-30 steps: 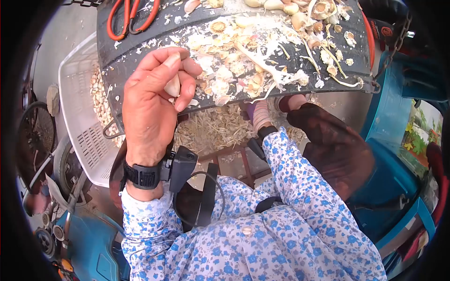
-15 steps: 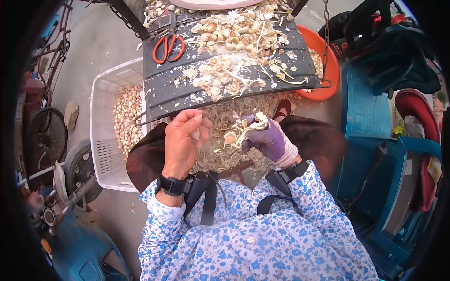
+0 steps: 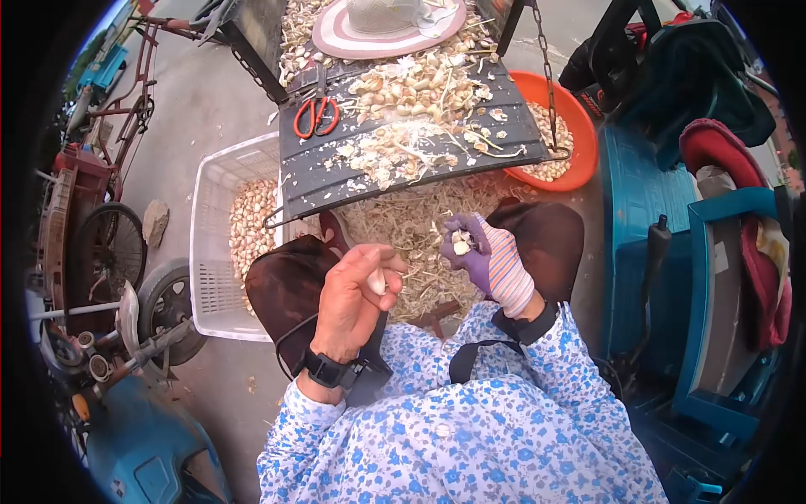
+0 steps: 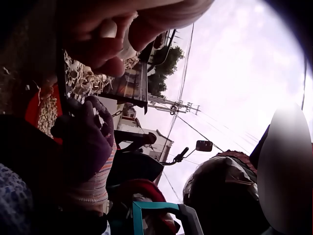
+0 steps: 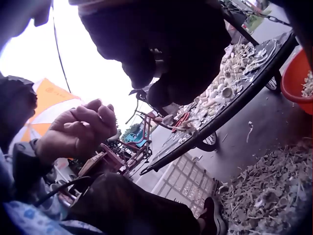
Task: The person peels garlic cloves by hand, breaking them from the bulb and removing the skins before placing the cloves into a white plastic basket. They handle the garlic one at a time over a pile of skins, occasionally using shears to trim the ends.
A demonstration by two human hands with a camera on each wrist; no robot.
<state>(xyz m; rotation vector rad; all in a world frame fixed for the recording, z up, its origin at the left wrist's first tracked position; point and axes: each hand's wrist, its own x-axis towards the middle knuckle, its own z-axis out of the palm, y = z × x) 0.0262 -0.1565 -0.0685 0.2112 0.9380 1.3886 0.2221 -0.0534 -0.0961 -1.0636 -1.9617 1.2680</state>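
In the head view the bare left hand [image 3: 354, 294] holds a pale garlic clove [image 3: 377, 281] between thumb and curled fingers, over the lap. To its right, the right hand [image 3: 489, 256], in a purple and striped glove, curls round a small whitish garlic piece [image 3: 461, 244]. The two hands are apart. Beyond them, peeled skins and garlic [image 3: 390, 155] lie on a dark ribbed board [image 3: 315, 181]. In the left wrist view, a pale clove [image 4: 128, 46] shows between the left fingers.
Red-handled scissors [image 3: 316, 116] and a striped hat [image 3: 386, 25] rest on the board. A white crate [image 3: 214, 315] of cloves stands at left, an orange basin [image 3: 583, 151] at right. Stalks and skins [image 3: 428, 294] cover the ground between the legs. A chain [image 3: 550, 76] hangs at the board's right.
The right hand has risen from below the board's edge; the stalk and skin bits it held half a second ago no longer show. The left hand still holds a clove. The head view has shifted.
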